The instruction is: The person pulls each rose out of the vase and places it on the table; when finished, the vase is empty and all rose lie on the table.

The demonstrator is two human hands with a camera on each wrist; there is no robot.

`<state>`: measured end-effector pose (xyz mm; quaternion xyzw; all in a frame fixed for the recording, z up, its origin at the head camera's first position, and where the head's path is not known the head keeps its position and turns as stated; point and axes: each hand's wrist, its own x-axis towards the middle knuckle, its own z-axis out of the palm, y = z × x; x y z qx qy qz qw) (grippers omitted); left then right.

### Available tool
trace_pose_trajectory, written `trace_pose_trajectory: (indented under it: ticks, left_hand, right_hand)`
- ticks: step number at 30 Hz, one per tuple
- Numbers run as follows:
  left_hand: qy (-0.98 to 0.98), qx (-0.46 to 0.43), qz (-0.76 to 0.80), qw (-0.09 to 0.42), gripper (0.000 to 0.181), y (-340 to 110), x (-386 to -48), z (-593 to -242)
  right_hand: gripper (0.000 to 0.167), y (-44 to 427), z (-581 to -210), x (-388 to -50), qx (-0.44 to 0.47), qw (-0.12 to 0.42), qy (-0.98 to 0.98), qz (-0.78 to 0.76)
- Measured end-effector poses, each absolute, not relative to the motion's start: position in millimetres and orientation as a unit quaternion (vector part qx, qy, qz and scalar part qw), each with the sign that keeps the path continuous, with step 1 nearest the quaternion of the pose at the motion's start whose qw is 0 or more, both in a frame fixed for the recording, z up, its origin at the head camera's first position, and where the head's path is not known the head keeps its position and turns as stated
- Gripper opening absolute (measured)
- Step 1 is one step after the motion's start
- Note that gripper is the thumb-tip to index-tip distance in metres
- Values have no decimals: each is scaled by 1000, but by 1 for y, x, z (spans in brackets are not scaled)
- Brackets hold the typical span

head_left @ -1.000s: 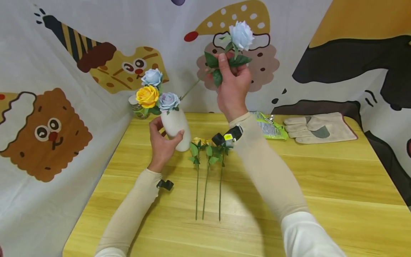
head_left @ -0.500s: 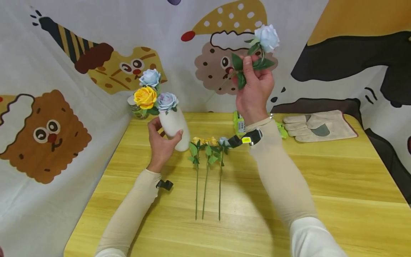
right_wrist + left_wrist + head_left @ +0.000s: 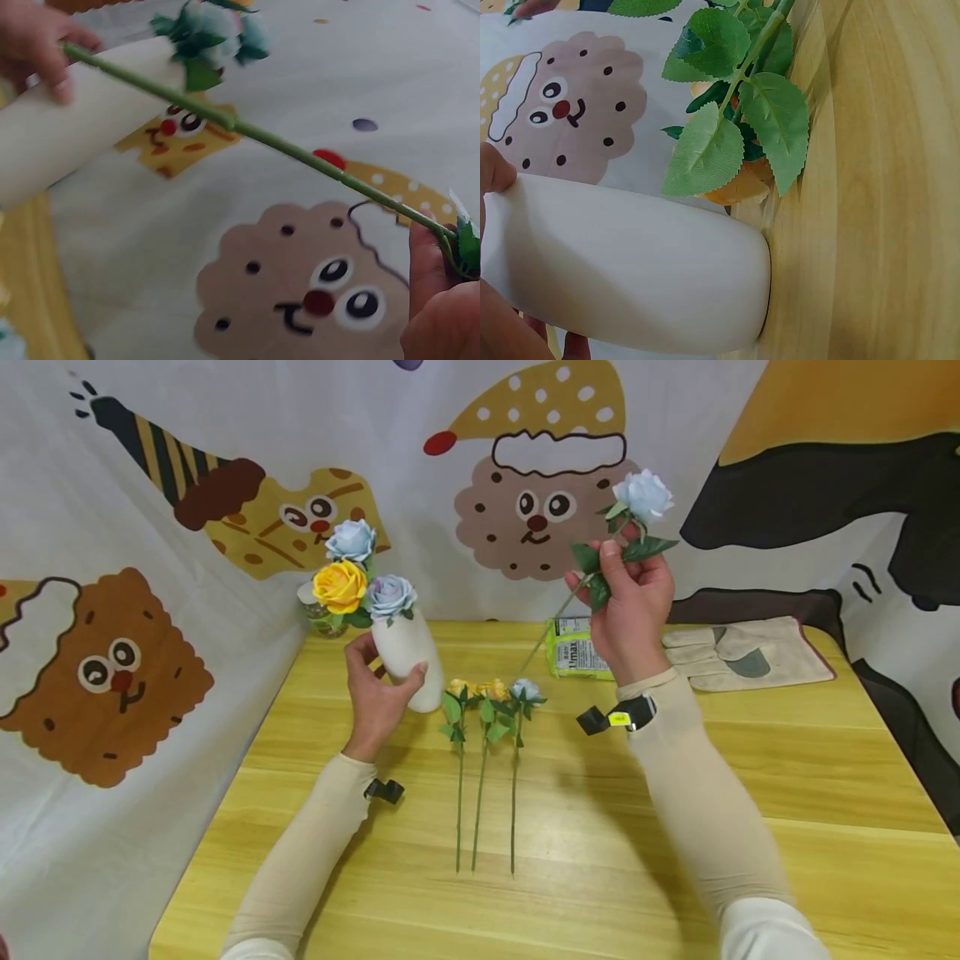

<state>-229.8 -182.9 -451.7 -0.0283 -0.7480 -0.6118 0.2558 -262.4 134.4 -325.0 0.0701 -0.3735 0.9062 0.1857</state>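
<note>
My left hand (image 3: 378, 697) grips a white vase (image 3: 411, 660), thumb across its front, and the vase's base meets the table in the left wrist view. Out of its mouth rise a light blue rose (image 3: 351, 540), a yellow rose (image 3: 340, 587) and a lilac-blue rose (image 3: 391, 597). Higher and to the right, my right hand (image 3: 633, 610) pinches a pale blue rose (image 3: 643, 496) by its stem just below the bloom, near the leaves. The bare green stem (image 3: 285, 150) slants down toward the left, its end apart from the vase.
Two yellow roses (image 3: 476, 688) and one blue rose (image 3: 527, 691) lie side by side on the wooden table (image 3: 600, 868), stems toward me. Behind are a green packet (image 3: 573, 647), a work glove (image 3: 750, 656) and a jar (image 3: 321, 614). A printed cloth (image 3: 420, 485) hangs at the back.
My right hand has carried the pale blue rose to the right and then lower, away from the vase. My left hand stays on the vase.
</note>
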Motion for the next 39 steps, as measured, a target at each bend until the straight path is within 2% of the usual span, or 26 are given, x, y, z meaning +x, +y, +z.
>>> trace_pose_trajectory:
  ticks: [10, 24, 33, 39]
  left_hand:
    - [-748, -32, -612, 253, 81, -187, -227, -454]
    - [-747, -38, -613, 254, 81, -185, -228, -454]
    - [-747, -35, -613, 253, 81, -186, -228, -452]
    - [-747, -41, -613, 254, 80, -185, -228, -452]
  right_hand:
    - [34, 158, -377, -246, 30, 154, -494, 855]
    - [31, 177, -416, -221, -40, 61, -649, 757]
    - [28, 178, -446, -212, -31, -26, -746, 665]
    - [38, 176, -464, -206, -18, -65, -755, 652]
